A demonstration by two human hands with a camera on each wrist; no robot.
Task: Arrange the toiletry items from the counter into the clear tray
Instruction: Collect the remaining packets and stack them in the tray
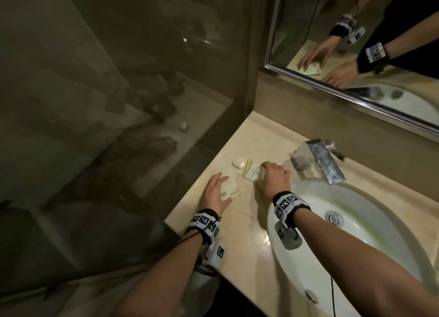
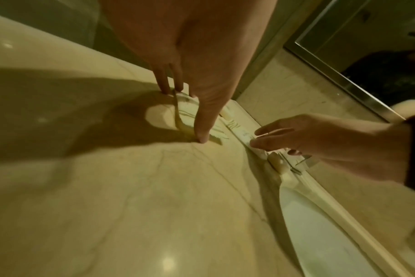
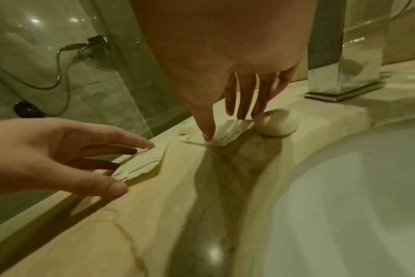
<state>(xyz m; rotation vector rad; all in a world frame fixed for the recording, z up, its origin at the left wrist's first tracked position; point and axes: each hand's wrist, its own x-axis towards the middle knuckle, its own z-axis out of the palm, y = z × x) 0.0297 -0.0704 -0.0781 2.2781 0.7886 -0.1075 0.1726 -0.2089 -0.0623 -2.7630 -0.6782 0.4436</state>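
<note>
Two flat pale sachets with green line prints lie on the beige marble counter [image 1: 237, 224]. My left hand [image 1: 222, 181] lies flat on the near sachet [image 1: 234, 189], fingertips [image 2: 177, 89] and thumb touching it [image 2: 185, 110]. My right hand [image 1: 263, 171] reaches down onto the far sachet [image 1: 249, 171], with thumb and straight fingers [image 3: 241, 112] touching it [image 3: 230, 129]. A round white soap [image 3: 276, 122] sits against the right fingers. A smaller round soap [image 1: 238, 163] lies beyond the sachets. No clear tray shows in any view.
A white sink basin [image 1: 370, 233] fills the counter to the right, with a chrome faucet [image 1: 320, 161] behind it. A mirror [image 1: 356, 43] hangs above. A glass shower wall [image 1: 118, 103] borders the counter's left edge.
</note>
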